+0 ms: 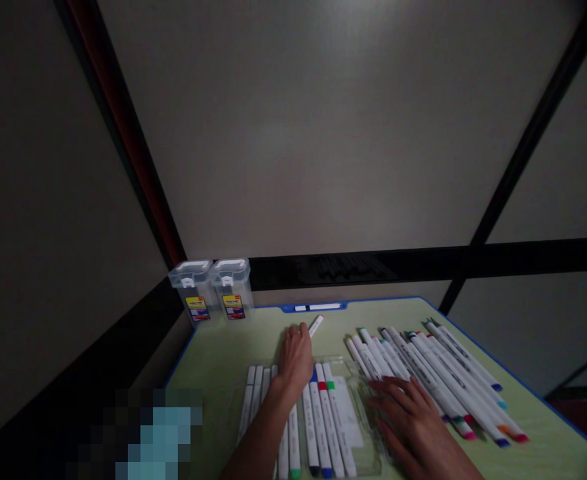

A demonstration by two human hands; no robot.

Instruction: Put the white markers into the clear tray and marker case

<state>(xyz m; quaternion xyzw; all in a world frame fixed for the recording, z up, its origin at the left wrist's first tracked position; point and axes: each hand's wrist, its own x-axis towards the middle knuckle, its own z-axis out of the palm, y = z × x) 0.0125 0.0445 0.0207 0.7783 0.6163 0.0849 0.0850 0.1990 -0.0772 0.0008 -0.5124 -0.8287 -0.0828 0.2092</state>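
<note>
My left hand (296, 357) reaches over the far edge of a clear plastic tray (371, 407), its fingers closed around a white marker (316, 325) whose tip end points away to the right. In the tray lies a row of white markers (329, 417), some with red, green or blue bands; my left forearm hides part of the row. My right hand (411, 423) rests palm down with fingers spread at the tray's right edge, close to a loose pile of white markers (423, 373) with coloured ends. Nothing shows in its grasp.
Two clear lidded boxes (231, 293) with yellow labels stand at the table's back left corner. A blue holder (346, 306) with a white pen sits at the back edge of the green table (208, 353). Behind it rises a grey panelled wall (323, 167). The lower left is pixelated.
</note>
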